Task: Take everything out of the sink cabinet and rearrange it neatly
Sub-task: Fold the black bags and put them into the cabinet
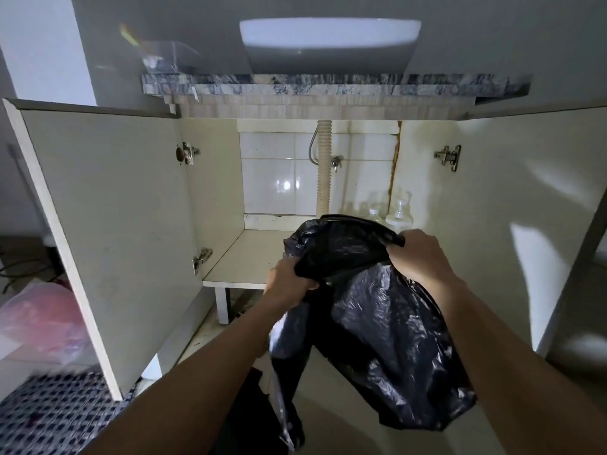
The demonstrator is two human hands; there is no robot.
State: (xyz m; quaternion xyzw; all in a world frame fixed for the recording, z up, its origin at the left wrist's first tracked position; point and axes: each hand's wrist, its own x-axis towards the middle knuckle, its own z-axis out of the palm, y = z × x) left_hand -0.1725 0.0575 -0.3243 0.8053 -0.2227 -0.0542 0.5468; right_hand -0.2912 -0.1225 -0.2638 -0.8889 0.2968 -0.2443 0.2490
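Note:
A crumpled black plastic bag [377, 326] hangs in front of the open sink cabinet [249, 257]. My left hand [289, 284] grips its upper left part and my right hand [418, 254] grips its top edge on the right. Behind the bag, at the cabinet's back right, stand a clear pump bottle [399, 216] and a clear capped bottle [374, 215]. The bag hides the right half of the cabinet floor. The left half of the shelf shows bare.
Both cabinet doors [108, 231] stand wide open. A corrugated drain hose [323, 172] runs down the tiled back wall. A white basin [328, 41] sits on the marble counter. A pink bag [42, 320] and checked cloth [59, 412] lie at the left.

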